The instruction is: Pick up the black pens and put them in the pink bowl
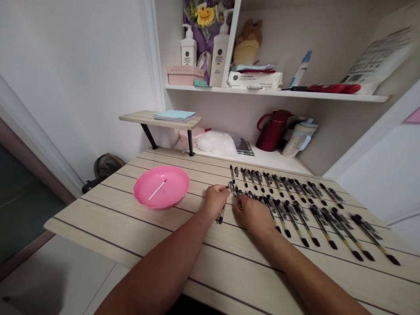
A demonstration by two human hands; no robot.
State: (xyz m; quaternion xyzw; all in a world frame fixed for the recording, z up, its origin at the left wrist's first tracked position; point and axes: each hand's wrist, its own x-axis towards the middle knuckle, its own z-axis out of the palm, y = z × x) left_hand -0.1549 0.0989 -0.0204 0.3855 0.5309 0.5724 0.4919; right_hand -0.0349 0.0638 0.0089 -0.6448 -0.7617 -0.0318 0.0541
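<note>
My left hand (pixel 215 197) is closed around a dark pen (pixel 222 215) with a yellowish band; its lower end points toward me and a clear-and-black end shows above my thumb. Just to its right, my right hand (pixel 254 214) has its fingers curled down at the left end of the near row of pens (pixel 295 221); whatever lies under its fingertips is hidden. A second row of similar pens (pixel 285 186) runs behind, each beside small dark and clear parts. To the left, a pink dish (pixel 141 199) holds a slim white stick (pixel 157 190) with a dark tip.
A small raised shelf (pixel 138 116) on black legs carries blue-covered papers (pixel 175 115). Behind the table (pixel 131 236) stand a red jug (pixel 274 131), a pale tumbler (pixel 297 140) and a white plastic bag (pixel 216 143). Above them, a wall shelf (pixel 278 92) holds bottles and boxes.
</note>
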